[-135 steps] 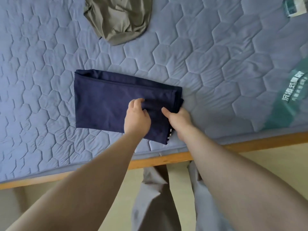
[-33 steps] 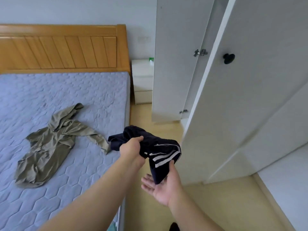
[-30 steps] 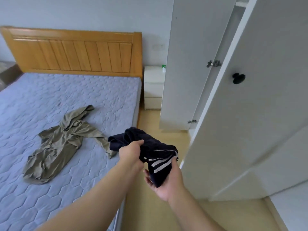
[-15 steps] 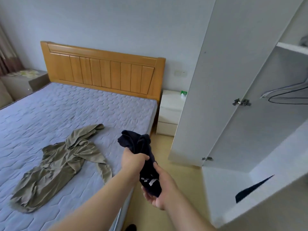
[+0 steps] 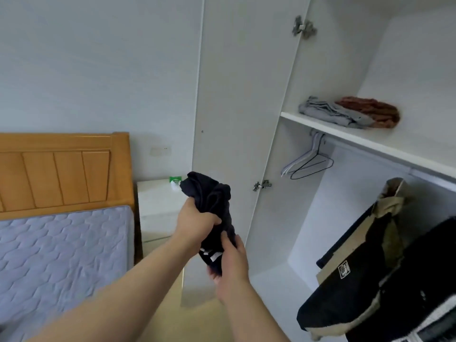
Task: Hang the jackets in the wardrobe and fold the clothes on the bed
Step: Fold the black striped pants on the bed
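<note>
Both hands hold a bundled dark navy garment [image 5: 212,201] with white stripes in front of the open wardrobe [image 5: 328,218]. My left hand [image 5: 196,224] grips its upper middle. My right hand [image 5: 232,265] grips its lower end from below. Inside the wardrobe, a black and tan jacket [image 5: 365,275] hangs at the right. Several bare hangers [image 5: 308,161] hang on the rail under the shelf [image 5: 365,139]. The bed's blue quilted mattress [image 5: 61,253] lies at the lower left.
The wardrobe's left door [image 5: 241,119] stands open beside my hands. Folded grey clothing [image 5: 328,112] and a reddish-brown item [image 5: 372,111] lie on the shelf. A white nightstand [image 5: 160,208] with a green-topped item [image 5: 175,180] stands between the wooden headboard [image 5: 64,171] and the door.
My view has swung up and right from the bed to the wardrobe interior. Both hands still hold the navy garment, carried closer to the wardrobe; the olive hoodie has left the view.
</note>
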Available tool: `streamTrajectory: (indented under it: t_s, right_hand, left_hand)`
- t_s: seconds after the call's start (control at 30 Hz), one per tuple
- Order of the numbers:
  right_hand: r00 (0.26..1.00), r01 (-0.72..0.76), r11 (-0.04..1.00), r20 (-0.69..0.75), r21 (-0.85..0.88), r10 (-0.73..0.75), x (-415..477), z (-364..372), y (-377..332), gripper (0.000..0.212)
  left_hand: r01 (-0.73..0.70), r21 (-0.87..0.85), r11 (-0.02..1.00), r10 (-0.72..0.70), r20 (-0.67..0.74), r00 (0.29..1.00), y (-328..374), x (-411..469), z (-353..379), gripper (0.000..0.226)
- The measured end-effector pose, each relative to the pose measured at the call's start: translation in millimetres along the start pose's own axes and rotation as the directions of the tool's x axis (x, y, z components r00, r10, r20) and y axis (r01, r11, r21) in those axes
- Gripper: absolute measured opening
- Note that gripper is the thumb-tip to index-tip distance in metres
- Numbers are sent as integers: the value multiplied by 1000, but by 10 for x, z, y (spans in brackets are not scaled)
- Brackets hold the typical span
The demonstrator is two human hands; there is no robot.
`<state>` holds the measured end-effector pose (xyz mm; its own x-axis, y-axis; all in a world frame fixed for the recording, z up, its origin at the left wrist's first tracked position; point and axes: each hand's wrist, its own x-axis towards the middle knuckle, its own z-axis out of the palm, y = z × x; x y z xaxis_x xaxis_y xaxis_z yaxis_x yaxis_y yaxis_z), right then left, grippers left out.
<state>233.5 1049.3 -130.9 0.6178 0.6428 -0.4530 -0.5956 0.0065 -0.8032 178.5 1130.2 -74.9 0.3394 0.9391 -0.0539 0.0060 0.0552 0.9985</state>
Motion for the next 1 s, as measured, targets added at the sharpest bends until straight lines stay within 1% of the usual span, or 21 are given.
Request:
streamTrajectory:
  t_s: [0.07, 0.13, 0.17, 0.23, 0.33, 0.43, 0.53, 0.63, 0.73, 0.77, 0.8, 0.83, 0.87, 0.9, 0.93, 0.97, 1.0]
  right_hand:
    - [975, 218, 976, -37, -12, -218, 42, 93, -367, 48]
    - [889, 447, 892, -77, -71, -452, 91, 136, -721, 49]
    - [826, 548, 829, -88, -110, -557, 124, 142, -902, 48]
    - [697, 682, 703, -111, -204, -708, 182, 134, -1268, 47]
    - [493, 779, 524, -180, -344, -851, 241, 93, -1825, 52]
    - [296, 793, 367, -218, -487, -930, 345, 13, -2400, 54]
    - [149, 738, 273, -246, -617, -958, 472, -154, -2995, 53]
    - [25, 645, 223, -272, -731, -962, 529, -421, -3616, 53]
    - [-57, 524, 221, -292, -823, -955, 574, -773, -4125, 51]
    - [-67, 472, 234, -300, -850, -952, 614, -921, -4287, 51]
    - [-55, 403, 259, -306, -878, -951, 663, -1085, -4443, 51]
    - [-10, 329, 292, -313, -898, -950, 717, -1267, -4585, 52]
    - [70, 268, 329, -322, -906, -944, 778, -1462, -4714, 53]
    - [184, 201, 356, -322, -913, -929, 842, -1647, -4820, 53]
    - [311, 98, 365, -320, -926, -895, 902, -1829, -4903, 53]
    - [424, -15, 353, -325, -936, -845, 962, -1967, -4932, 51]
    - [479, -121, 320, -338, -940, -810, 1014, -2087, -4940, 50]
  left_hand:
    - [-80, -76, 994, 89, 110, 990, 359, 176, 216, 51]
    - [-138, -174, 975, 174, 213, 961, 702, 305, 441, 55]
    - [-167, -211, 963, 219, 256, 942, 859, 361, 554, 56]
    - [-229, -287, 930, 321, 332, 887, 1160, 471, 789, 60]
    - [-273, -440, 856, 466, 425, 776, 1579, 635, 1185, 63]
    - [-266, -564, 781, 576, 487, 657, 1975, 788, 1657, 52]
    - [-194, -627, 754, 605, 549, 577, 2305, 957, 2182, 52]
    - [-126, -611, 781, 566, 610, 554, 2578, 1125, 2718, 52]
    - [-110, -499, 860, 475, 702, 530, 2701, 1286, 3241, 50]
    - [-131, -420, 898, 423, 744, 516, 2703, 1327, 3400, 46]
    - [-176, -310, 934, 356, 784, 508, 2683, 1380, 3548, 44]
    - [-244, -181, 953, 284, 815, 504, 2645, 1430, 3686, 45]
    - [-340, -52, 939, 228, 834, 502, 2593, 1492, 3823, 47]
    - [-454, 64, 889, 198, 840, 505, 2522, 1574, 3937, 47]
    - [-584, 145, 799, 209, 843, 495, 2450, 1660, 4074, 44]
    - [-707, 177, 685, 280, 832, 480, 2388, 1746, 4180, 38]
    - [-800, 174, 574, 381, 808, 449, 2352, 1851, 4301, 31]
